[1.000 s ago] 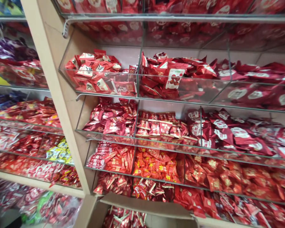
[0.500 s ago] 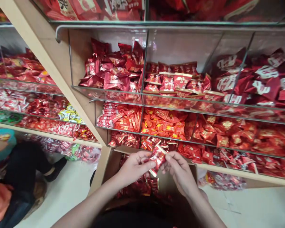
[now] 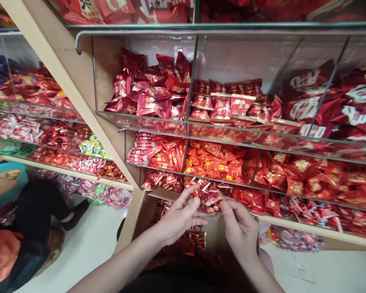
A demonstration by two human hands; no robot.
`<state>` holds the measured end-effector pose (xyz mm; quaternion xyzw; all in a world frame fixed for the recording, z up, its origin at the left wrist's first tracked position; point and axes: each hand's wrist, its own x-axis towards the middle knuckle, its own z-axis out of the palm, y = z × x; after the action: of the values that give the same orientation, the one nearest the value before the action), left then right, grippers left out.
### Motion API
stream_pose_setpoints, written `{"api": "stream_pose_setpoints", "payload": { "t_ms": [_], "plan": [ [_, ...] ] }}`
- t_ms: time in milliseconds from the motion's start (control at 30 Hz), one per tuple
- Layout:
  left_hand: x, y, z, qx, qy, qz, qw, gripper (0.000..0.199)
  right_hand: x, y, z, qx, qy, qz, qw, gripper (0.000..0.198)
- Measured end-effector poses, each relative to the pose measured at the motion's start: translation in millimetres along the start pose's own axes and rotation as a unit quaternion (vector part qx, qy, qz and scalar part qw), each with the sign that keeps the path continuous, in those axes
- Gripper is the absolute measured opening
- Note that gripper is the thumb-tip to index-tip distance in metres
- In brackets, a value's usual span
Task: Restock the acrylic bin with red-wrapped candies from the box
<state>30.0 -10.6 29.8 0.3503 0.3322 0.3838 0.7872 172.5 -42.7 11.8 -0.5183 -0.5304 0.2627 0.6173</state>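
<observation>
Holding: both hands meet in front of the lowest shelf bins, with a small red candy packet (image 3: 211, 202) between them.
Left hand: the left hand (image 3: 179, 217) is half open, fingers loosely curled, the forefinger stretched up toward the bin; its thumb lies along the lower edge of the packet, touching it or nearly so, I cannot tell which.
Right hand: the right hand (image 3: 239, 228) is mostly closed, thumb and forefinger pinched on the packet's right end.
Packet: it sits between the two hands, just above the fingertips, crinkled and shiny, roughly level.
Below the hands: an open cardboard box (image 3: 171, 195) with more red packets inside, its flap just beside the left hand's forefinger.
Above the hands: clear-fronted shelf bins (image 3: 158, 122) full of red wrapped sweets, in several rows split by dividers.
Just beyond the packet: the lowest bin (image 3: 262, 199), heaped with similar red packets.
Left of the hands: a slanted wooden upright (image 3: 79, 106), then further bins with mixed red and yellow sweets (image 3: 93, 148).
Far left of the hands: another person (image 3: 24, 228) low by the floor, in dark and orange clothing, with a teal basket (image 3: 6, 183) above; well apart from both hands.
</observation>
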Motion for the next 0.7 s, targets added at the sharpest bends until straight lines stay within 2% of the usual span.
{"api": "stream_pose_setpoints", "payload": {
  "t_ms": [67, 167, 267, 333, 467, 533, 600, 633, 700],
  "plan": [
    [2.8, 3.2, 1.5, 0.037, 0.019, 0.055, 0.998, 0.036, -1.0, -0.7, 1.8, 0.032, 0.005, 0.050, 0.998, 0.015],
    [7.0, 10.5, 0.0, 0.155, 0.049, 0.126, 0.979, 0.023, 1.8, 1.2, 1.3, 0.048, -0.058, 0.095, 0.993, 0.010],
    [9.5, 16.9, -1.5, 0.233, 0.023, 0.126, 0.964, 0.025, 7.8, 5.4, -3.7, 0.061, -0.116, 0.111, 0.985, 0.025],
    [10.0, 17.9, 0.1, 0.256, 0.027, 0.126, 0.958, 0.025, 10.4, 9.2, -5.4, 0.065, -0.128, 0.115, 0.983, 0.024],
    [8.4, 13.0, 5.6, 0.204, 0.044, 0.134, 0.969, 0.031, 6.7, 17.3, 1.2, 0.101, -0.067, 0.119, 0.986, 0.008],
    [6.9, 11.3, 4.6, 0.172, 0.036, 0.115, 0.978, 0.038, 3.0, 20.8, 5.6, 0.109, -0.043, 0.122, 0.986, 0.012],
    [6.6, 13.2, -0.9, 0.156, 0.025, 0.088, 0.983, 0.041, 1.1, 23.6, 7.0, 0.078, -0.048, 0.092, 0.991, 0.014],
    [7.3, 15.8, -4.5, 0.148, 0.022, 0.072, 0.986, 0.041, 1.0, 24.3, 6.4, 0.048, -0.058, 0.048, 0.996, 0.014],
    [9.5, 24.0, -10.9, 0.126, 0.014, 0.026, 0.992, 0.041, 2.4, 23.5, 2.8, -0.042, -0.081, -0.080, 0.993, 0.024]
  ]
}}
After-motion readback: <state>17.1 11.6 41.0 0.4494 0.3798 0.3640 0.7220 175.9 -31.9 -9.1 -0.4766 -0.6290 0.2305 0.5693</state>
